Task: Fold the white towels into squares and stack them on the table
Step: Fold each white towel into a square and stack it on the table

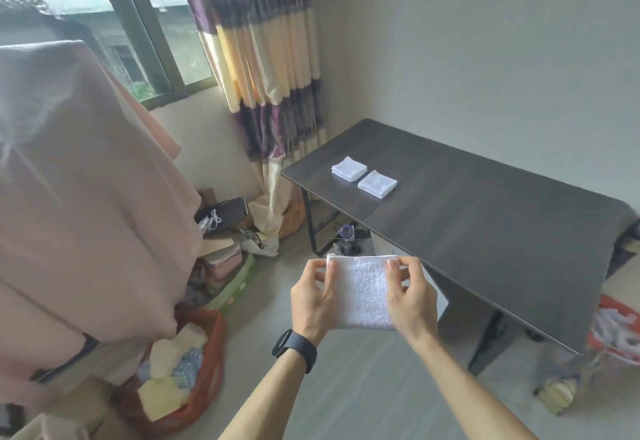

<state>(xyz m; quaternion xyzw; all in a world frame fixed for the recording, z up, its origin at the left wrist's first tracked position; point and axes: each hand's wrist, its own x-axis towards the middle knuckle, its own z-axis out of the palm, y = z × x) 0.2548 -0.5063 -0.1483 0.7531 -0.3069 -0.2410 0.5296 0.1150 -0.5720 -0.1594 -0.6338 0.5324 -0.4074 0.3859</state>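
White towel (362,292), folded to a narrow panel, hangs in mid-air just short of the dark table (485,231), its top corners pinched between thumb and fingers of the left hand (313,301) and right hand (412,297). On the tabletop's far left end a folded square (349,169) lies just beside a second square (377,183). Black lettering on a white bag (259,242) by the striped curtain (263,58) is too blurred to read; a pink cloth (86,197) crowds the left, and grey floor lies open under the arms.
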